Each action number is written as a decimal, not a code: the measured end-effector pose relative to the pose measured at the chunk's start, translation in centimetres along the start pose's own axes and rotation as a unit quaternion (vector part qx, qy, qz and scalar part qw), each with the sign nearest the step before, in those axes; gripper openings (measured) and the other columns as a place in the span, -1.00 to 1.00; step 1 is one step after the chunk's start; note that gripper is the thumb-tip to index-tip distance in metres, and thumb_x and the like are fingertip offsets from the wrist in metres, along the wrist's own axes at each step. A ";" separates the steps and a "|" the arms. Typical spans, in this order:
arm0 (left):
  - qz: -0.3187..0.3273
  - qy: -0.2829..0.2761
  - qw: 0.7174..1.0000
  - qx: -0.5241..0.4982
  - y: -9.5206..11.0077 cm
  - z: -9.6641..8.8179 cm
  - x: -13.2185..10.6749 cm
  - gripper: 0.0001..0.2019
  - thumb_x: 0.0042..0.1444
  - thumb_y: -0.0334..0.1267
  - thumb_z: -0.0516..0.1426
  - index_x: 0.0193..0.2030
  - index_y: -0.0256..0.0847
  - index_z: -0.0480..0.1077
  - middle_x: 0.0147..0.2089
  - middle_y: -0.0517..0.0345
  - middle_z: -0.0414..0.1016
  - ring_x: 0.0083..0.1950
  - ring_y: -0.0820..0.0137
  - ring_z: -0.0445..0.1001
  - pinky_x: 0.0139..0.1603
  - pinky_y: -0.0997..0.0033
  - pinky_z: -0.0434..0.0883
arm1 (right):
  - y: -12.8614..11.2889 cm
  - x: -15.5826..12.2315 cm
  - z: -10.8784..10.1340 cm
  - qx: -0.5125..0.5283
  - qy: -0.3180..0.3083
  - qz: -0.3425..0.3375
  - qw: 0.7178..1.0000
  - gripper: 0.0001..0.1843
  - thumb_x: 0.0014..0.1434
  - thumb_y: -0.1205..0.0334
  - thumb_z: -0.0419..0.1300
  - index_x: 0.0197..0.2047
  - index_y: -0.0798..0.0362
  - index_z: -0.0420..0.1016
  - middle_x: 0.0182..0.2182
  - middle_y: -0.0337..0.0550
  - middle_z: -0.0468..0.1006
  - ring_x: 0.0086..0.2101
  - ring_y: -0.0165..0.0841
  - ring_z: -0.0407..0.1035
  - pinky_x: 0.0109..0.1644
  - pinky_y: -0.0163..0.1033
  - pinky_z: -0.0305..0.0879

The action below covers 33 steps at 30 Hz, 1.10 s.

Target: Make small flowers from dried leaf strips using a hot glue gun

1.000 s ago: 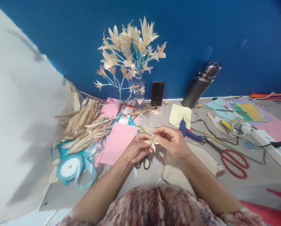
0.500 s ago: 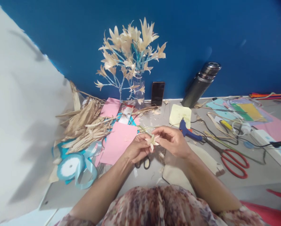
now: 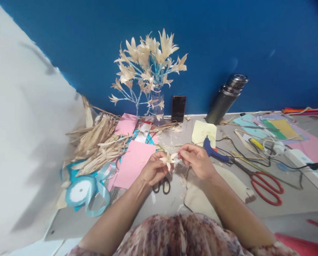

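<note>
My left hand [image 3: 154, 168] is closed round the base of a small cream flower [image 3: 169, 160] with pointed petals, apparently of dried husk. The bloom faces up toward me. Close on its right is my right hand [image 3: 197, 160], thumb and forefinger pinched together at a petal tip; whether the petal is between them is hard to make out. Under the left hand show the black handles of small scissors [image 3: 162, 185]. Pink paper [image 3: 136, 164] lies just left of that hand. A blue glue gun [image 3: 213, 152] rests to the right of my right hand.
Behind stand a clear vase [image 3: 157, 106] of husk flowers, a phone [image 3: 178, 108] and a leaning thermos [image 3: 225, 99]. Dried husks [image 3: 97, 138] and a blue ribbon roll [image 3: 81, 191] lie left. Red-handled scissors [image 3: 267, 186], cables and a power strip [image 3: 308, 170] occupy the right.
My right fingers have drawn slightly away from the flower's centre to its right edge. The flower has shifted a little left and turned in my left hand. The view has tilted slightly.
</note>
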State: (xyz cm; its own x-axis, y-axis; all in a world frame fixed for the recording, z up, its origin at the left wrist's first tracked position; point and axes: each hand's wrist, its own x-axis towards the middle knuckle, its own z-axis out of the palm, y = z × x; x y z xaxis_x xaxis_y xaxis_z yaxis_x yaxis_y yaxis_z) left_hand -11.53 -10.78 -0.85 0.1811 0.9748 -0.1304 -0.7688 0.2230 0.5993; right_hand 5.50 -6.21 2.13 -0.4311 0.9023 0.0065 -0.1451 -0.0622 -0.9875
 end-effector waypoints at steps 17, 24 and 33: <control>0.000 -0.012 1.000 0.021 -0.4 -0.1 0.4 -0.73 -0.23 -0.35 0.44 -0.47 -0.31 0.42 -0.48 0.10 0.53 -0.48 0.46 0.48 -0.46 0.54 0.43 | -1.2 -0.5 1.9 -0.012 -0.005 -0.004 1.000 -0.72 0.03 0.05 0.37 -0.47 0.09 0.49 -0.61 -0.25 0.48 -0.56 -0.43 0.32 -0.44 -0.30 0.30; 0.008 -0.005 1.000 0.021 -0.5 -0.3 0.4 -0.71 -0.24 -0.33 0.45 -0.47 -0.31 0.41 -0.52 0.15 0.50 -0.51 0.47 0.47 -0.46 0.53 0.41 | -1.1 -0.7 2.0 -0.002 -0.020 -0.010 1.000 -0.71 0.06 0.04 0.38 -0.45 0.08 0.50 -0.56 -0.20 0.56 -0.53 -0.37 0.44 -0.39 -0.25 0.41; 0.001 -0.018 1.000 -0.006 -0.7 -0.3 0.4 -0.71 -0.26 -0.37 0.45 -0.49 -0.30 0.42 -0.50 0.14 0.53 -0.51 0.47 0.47 -0.49 0.54 0.39 | -0.7 -0.6 1.7 -0.011 -0.027 -0.014 0.999 -0.74 0.09 0.07 0.35 -0.44 0.08 0.49 -0.55 -0.19 0.57 -0.53 -0.36 0.46 -0.39 -0.24 0.44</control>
State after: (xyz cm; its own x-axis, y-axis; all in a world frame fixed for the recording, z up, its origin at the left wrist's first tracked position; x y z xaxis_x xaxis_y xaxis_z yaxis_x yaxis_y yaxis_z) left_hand -11.15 -10.51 -1.57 0.2013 0.9742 -0.1015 -0.7761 0.2219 0.5903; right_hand 4.35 -7.43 3.05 -0.4745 0.8792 0.0429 -0.1380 -0.0262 -0.9901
